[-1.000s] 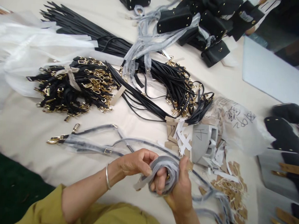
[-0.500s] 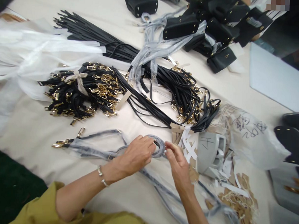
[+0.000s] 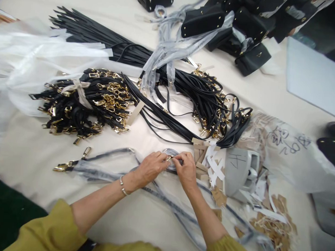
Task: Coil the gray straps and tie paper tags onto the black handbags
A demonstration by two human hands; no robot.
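Note:
My left hand (image 3: 151,168) is closed, its fingertips pinching a small gold snap hook (image 3: 169,157). From the right, my right hand (image 3: 185,170) pinches at the strap end beside that hook; its fingertips partly hide what they grip. Just behind the fingers lies a coiled strap (image 3: 169,151) in clear plastic wrap. To the left, a wrapped black strap (image 3: 99,171) stretches across the cloth and ends in a gold clasp (image 3: 63,167). Another wrapped strap (image 3: 164,199) runs under my forearms toward the lower right.
Behind are a tied bundle of short black straps (image 3: 82,99) with gold hardware and long black straps (image 3: 183,81). To the right stand a grey tape dispenser (image 3: 237,171), paper strips (image 3: 216,166), brown tags (image 3: 277,222) and a plastic bag (image 3: 291,153). Black handbags (image 3: 202,21) lie at the back.
My right hand has moved left and its fingers have closed beside the hook. The gold hook now shows between both hands' fingertips. The view has shifted slightly.

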